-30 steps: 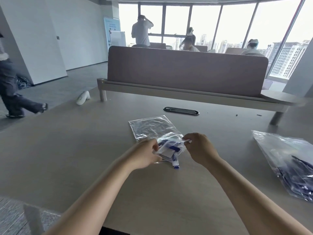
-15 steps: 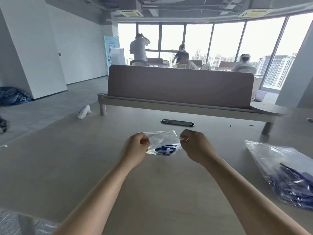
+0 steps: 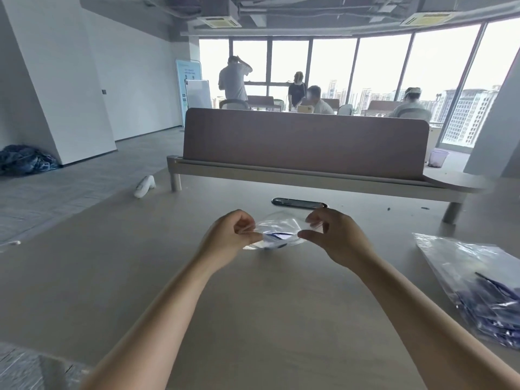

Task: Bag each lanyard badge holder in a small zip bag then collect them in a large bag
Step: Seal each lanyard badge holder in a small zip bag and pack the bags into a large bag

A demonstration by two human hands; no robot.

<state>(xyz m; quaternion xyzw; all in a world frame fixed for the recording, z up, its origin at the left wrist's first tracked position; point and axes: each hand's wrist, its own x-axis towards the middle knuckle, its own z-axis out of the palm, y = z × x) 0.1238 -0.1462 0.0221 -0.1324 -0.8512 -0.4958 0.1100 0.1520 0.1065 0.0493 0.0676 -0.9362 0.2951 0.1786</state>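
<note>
No readable text from my feed. Far beyond my left hand (image 3: 229, 237), a standing banner (image 3: 188, 80) against the wall carries printed lines, too small and blurred to make out. Nothing else bears lettering I can read.

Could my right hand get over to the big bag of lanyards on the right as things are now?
Probably yes. The large bag lies on the table to the right of the right hand with bare tabletop between them. But that hand is pinching the small zip bag with the left hand.
</note>
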